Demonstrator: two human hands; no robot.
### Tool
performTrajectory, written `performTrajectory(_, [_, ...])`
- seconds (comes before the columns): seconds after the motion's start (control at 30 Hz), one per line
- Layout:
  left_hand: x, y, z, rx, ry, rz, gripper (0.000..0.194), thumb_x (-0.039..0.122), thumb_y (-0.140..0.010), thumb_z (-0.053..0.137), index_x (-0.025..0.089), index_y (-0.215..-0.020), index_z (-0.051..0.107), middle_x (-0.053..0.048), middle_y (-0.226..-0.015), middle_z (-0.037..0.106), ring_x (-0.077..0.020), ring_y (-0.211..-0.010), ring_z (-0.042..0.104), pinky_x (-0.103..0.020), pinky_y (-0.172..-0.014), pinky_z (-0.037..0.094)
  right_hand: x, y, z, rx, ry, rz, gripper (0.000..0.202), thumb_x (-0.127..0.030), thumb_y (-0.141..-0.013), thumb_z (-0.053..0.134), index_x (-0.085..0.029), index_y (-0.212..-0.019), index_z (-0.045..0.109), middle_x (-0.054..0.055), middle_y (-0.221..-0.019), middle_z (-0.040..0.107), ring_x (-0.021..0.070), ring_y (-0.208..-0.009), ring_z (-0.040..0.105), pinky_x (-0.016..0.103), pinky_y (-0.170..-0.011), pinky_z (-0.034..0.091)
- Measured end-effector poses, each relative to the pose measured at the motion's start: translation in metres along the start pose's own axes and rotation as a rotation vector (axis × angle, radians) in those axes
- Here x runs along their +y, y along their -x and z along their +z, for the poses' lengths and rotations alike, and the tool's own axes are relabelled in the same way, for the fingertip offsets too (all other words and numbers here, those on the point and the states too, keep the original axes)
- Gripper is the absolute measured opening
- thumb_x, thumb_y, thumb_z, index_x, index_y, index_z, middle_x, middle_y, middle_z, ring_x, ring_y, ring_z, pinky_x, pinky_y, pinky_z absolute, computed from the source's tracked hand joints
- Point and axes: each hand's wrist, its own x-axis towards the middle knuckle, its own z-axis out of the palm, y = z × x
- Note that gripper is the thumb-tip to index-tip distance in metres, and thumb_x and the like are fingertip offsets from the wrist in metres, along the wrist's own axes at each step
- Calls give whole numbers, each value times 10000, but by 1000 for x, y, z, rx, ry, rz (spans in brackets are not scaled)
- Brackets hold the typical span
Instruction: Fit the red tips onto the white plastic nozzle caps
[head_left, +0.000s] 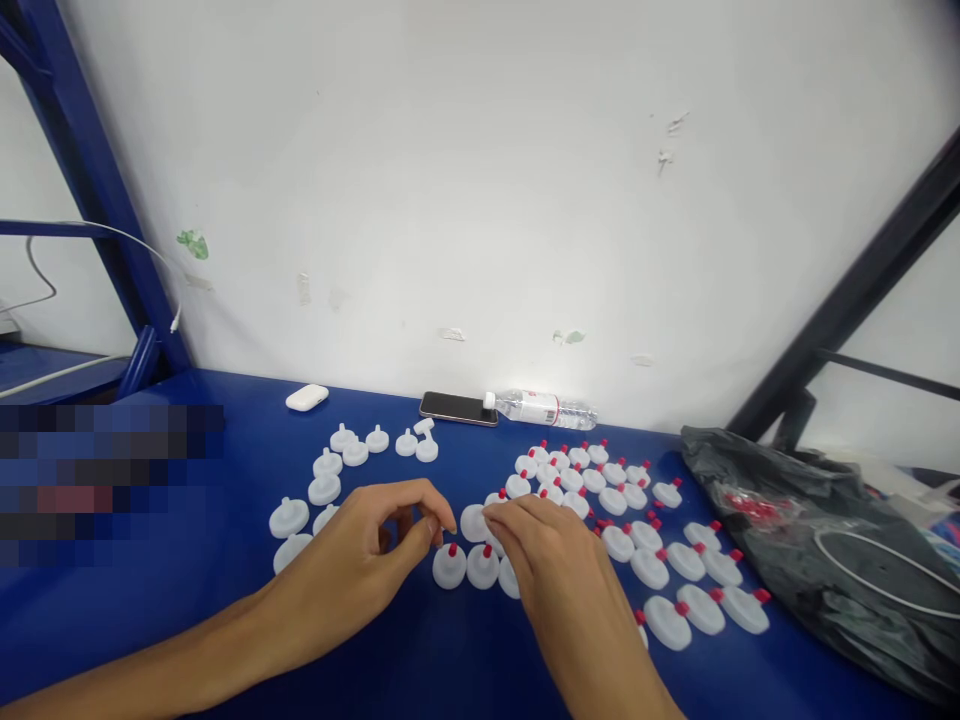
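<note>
My left hand (382, 545) is closed in a pinch, thumb against index finger; what lies between them, if anything, is too small to make out. Just beyond its fingertips stand two white funnel-shaped caps with red tips, one a red-tipped cap (450, 567). My right hand (551, 550) has its fingers pressed together at a white cap (474, 523), whose tip the fingers hide. More red-tipped caps (649, 568) spread around and beyond my right hand. Several plain white caps (289, 517) without red tips lie to the left, partly behind my left hand.
Against the wall lie a white earbud case (307, 398), a dark phone (458, 408) and a water bottle (544, 408). At the right, a black plastic bag (810, 560) carries a clear packet of small red pieces (759, 508). Blue frame posts flank the blue table (240, 440).
</note>
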Motion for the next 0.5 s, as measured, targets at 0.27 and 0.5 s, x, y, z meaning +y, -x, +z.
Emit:
performTrajectory(0.27, [0,2,6,-2,-51,35,267,311,-1040,484,240,-943,722,-4,-890,719,-178,-728,579,-269,-597,371,-3,2,10,-132,77,-36,327,57,-840,633,-227,-927,770,29,-906,778,255,-846,755,377,-785,558])
performTrajectory(0.5, [-22,-7,-3,293,-620,365,307,246,-1059,401,225,-1069,707,-47,-996,731,-199,-835,664,-280,-667,481,-5,1,4,13,44,-9,351,-28,-962,533,-213,-1177,740,66,-1051,807,271,-946,762,417,-870,548])
